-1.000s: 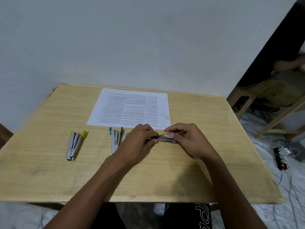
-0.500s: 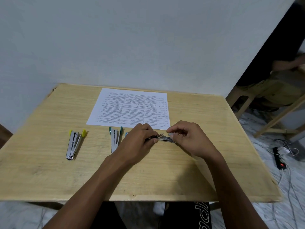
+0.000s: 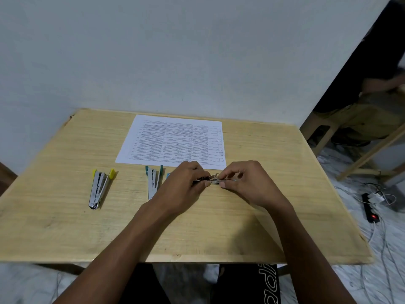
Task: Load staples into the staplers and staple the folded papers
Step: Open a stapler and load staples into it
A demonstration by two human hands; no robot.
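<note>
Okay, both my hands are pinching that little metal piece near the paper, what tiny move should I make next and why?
Probably steady the metal piece with the left hand and ease it along with the right hand. Both hands pinch it from opposite ends just above the table; the yellow stapler and green stapler lie open, untouched.

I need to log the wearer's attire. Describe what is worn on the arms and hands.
Nothing is worn on them. The left hand and right hand are bare, with no gloves, rings or watch visible, and both forearms show no sleeves up to the frame edge.
</note>
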